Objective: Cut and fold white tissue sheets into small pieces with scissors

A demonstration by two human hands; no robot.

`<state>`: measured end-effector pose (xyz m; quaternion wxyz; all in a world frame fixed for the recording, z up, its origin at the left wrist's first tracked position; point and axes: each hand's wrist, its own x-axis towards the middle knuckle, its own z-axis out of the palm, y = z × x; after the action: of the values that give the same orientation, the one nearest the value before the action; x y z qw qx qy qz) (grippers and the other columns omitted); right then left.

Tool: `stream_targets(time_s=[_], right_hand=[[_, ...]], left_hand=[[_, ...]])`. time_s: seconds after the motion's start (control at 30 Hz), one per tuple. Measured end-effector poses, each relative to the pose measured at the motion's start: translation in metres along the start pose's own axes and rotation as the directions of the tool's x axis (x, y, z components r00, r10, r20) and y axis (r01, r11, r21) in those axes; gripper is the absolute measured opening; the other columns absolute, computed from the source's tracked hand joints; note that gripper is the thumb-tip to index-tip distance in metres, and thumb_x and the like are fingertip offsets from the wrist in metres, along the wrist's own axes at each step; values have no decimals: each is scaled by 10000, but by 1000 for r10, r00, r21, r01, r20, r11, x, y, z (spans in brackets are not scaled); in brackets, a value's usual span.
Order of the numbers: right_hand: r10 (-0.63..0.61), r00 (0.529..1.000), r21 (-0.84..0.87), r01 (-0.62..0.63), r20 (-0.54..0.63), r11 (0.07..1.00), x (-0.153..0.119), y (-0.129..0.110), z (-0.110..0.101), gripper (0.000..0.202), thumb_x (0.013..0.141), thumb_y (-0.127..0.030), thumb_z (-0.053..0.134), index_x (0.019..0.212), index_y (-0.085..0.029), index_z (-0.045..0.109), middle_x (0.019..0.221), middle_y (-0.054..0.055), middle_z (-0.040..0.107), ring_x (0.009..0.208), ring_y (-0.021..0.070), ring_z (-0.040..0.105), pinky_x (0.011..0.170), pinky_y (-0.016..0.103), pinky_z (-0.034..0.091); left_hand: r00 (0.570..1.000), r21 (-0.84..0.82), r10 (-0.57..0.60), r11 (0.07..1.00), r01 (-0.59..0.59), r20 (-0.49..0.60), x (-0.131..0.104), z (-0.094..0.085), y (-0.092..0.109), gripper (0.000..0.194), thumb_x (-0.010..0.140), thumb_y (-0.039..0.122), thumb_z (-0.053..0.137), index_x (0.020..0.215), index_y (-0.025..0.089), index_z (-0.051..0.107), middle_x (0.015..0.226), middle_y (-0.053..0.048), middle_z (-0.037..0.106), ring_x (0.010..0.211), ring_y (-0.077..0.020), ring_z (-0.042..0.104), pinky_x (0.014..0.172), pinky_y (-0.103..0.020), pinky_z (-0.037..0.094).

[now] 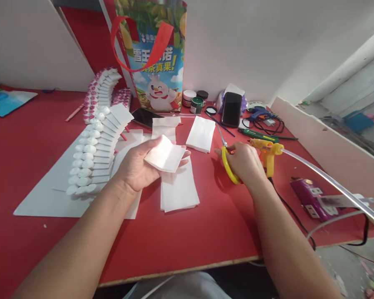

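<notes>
A small folded piece of white paper (167,156) lies across the fingers of my left hand (137,165), held with the thumb on its upper edge. Below that hand is a stack of white paper strips (179,189) on the table. My right hand (243,160) grips the yellow handle of a pair of scissors (228,168), whose blades point away from me; some of its fingers are hidden. Just right of this hand stands a yellow glue gun (268,153) with a long clear glue stick in its back. Another pile of folded white paper (201,133) sits between the hands, farther back.
Curved rows of white-tipped pieces (92,153) rest on white board at the left, with pink-tipped ones (96,93) behind. At the back are a printed bag (157,83), paint jars (196,104) and a black phone (231,110). A purple box (313,199) is at right.
</notes>
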<state>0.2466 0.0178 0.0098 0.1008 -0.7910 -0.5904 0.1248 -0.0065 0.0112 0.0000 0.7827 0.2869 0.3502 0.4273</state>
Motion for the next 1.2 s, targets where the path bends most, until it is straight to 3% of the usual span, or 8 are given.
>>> stream_targets(time_s=[0.13,0.3,0.4,0.53,0.73,0.87,1.03,1.2], right_hand=[[30,1000,-122,-29,7,992,3,2,-2,482,904,-521,597,1093,-100,736,1024,220,751,994,353,695,708,355,453],[64,997,-238,-51,43,970,1,3,-4,427,933,-393,530,1117,-43,692,1033,259,741,1002,372,702,688,363,432],[54,996,-275,-33,68,961,-3,1,-5,387,910,-347,547,1144,-57,653,1060,241,733,1032,372,695,670,352,426],[40,995,-328,-7,95,945,-9,-4,-8,357,929,-372,553,1157,-107,625,1101,222,720,1049,357,692,673,344,437],[6,999,-369,13,52,929,-14,-16,-16,358,984,-421,496,1082,-130,681,1048,209,733,1002,350,705,705,367,460],[-194,979,-351,205,66,914,-14,-30,-15,250,984,-314,538,1071,-140,694,1084,172,725,987,302,695,723,338,462],[-504,861,-278,503,73,818,6,-51,11,240,989,-204,518,1104,-105,704,1131,174,679,1034,281,665,857,333,468],[-418,907,-259,415,46,872,29,-52,34,252,965,-152,496,1116,-84,686,1126,194,657,1009,283,663,825,328,465]], left_hand=[[981,91,118,990,-105,-151,7,-5,-4,306,809,269,732,1083,143,682,1226,-157,735,1234,-316,656,1011,-413,569],[852,278,424,896,-346,-306,19,-12,-13,389,778,241,747,1148,208,630,1387,-75,637,1376,-256,537,1076,-315,486],[780,469,573,777,-420,-251,20,-14,-18,558,799,255,751,1322,266,557,1601,-68,443,1523,-275,339,1210,-397,335],[663,787,745,366,-496,72,9,-7,-20,548,852,258,718,1380,289,572,1648,-42,385,1575,-260,206,1276,-422,155],[754,782,255,-17,-623,606,2,10,-29,227,985,258,550,1074,266,759,1147,-63,749,1300,-273,589,1254,-502,175],[774,785,135,-166,-597,618,9,6,-34,286,1007,305,515,911,189,758,929,-95,686,890,-242,634,1021,-484,455],[780,791,154,-214,-573,607,9,0,-33,266,993,314,563,871,147,729,864,-84,629,842,-231,577,906,-442,502],[738,769,221,-234,-595,638,12,-2,-37,215,997,248,554,890,150,712,910,-94,691,876,-224,623,1016,-460,478]])
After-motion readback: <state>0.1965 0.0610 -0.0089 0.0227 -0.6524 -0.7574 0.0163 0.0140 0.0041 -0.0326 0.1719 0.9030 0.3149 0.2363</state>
